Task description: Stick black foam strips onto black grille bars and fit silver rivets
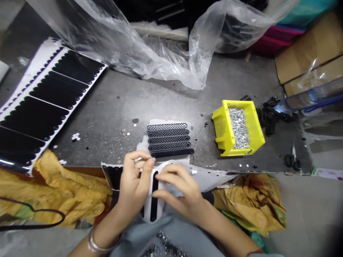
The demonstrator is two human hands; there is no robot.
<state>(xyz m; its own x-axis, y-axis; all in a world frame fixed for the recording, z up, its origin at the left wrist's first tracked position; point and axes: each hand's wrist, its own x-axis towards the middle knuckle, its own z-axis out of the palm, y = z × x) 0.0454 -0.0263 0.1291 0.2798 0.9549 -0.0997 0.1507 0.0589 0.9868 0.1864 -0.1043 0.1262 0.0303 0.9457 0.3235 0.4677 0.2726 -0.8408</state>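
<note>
The fingers [144,180] of the left hand [136,182] curl inward, the thumb and forefinger tips almost meeting at the upper end of a white rounded piece [160,210]; I cannot tell whether anything is pinched between them. A narrow black strip [154,200] lies lengthwise on that piece, between the two hands. The right hand [180,191] has its thumb and forefinger parted, their tips at the strip's right edge; whether they grip it is unclear.

Below the fingers, grey cloth [128,242] covers the lap, with tiny dark bits scattered over it. A metal bangle [93,243] circles the left wrist. Just beyond the fingers, on the table [118,103], five black bars [168,139] lie side by side: four latticed, the nearest one smooth.

Farther out to the right of the fingers stands a yellow bin [222,130] holding small silvery pieces [238,128], with black-handled scissors [293,157] beyond it. Well to the left lie sheets with black panels [50,100]. Yellow sacks [75,192] sit below the table edge on either side. Farthest ahead, clear plastic sheeting [150,53] droops over the table.
</note>
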